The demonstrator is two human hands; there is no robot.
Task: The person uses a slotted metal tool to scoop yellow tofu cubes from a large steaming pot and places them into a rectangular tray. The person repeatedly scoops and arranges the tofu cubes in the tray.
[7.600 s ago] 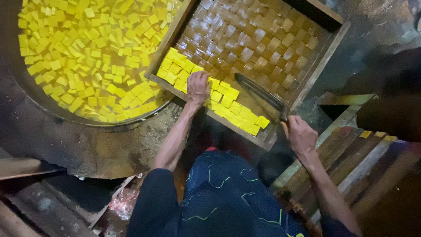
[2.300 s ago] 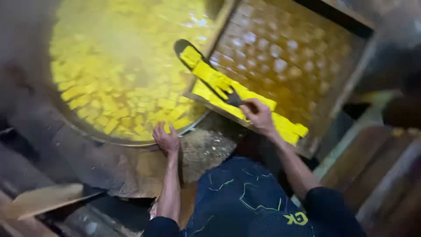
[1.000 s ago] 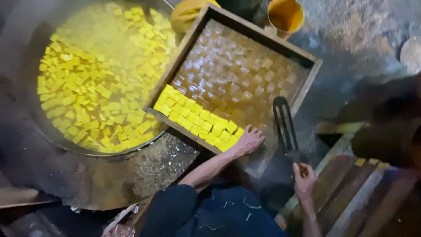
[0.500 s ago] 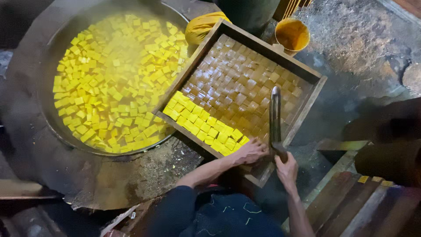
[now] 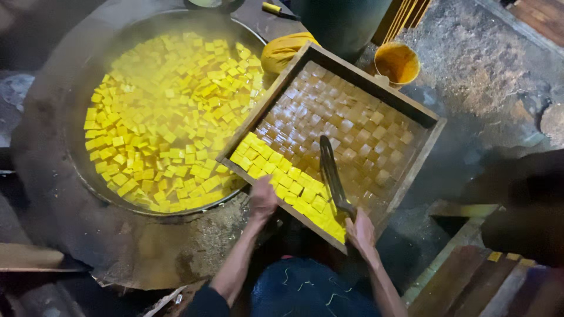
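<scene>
A square wooden tray (image 5: 343, 66) leans over the rim of a big round pan (image 5: 79, 170) full of yellow cubes (image 5: 170, 123) in yellow liquid. A row of yellow cubes (image 5: 282, 182) lies along the tray's near edge; the rest of its wet brown bottom is bare. My left hand (image 5: 262, 198) rests on the tray's near edge beside those cubes. My right hand (image 5: 361, 230) grips the handle of a long dark flat spatula (image 5: 331, 173), whose blade lies on the tray bottom pointing away from me.
A small yellow bucket (image 5: 398, 61) stands behind the tray, a yellow cloth bundle (image 5: 284, 50) at its far left corner. A dark drum (image 5: 341, 20) is at the back. Wooden slats (image 5: 482, 282) lie at the lower right. My dark patterned trousers (image 5: 305, 290) fill the bottom.
My right hand has taken hold of the spatula and laid its blade on the tray. My left hand stays at the tray's near edge. The view has shifted.
</scene>
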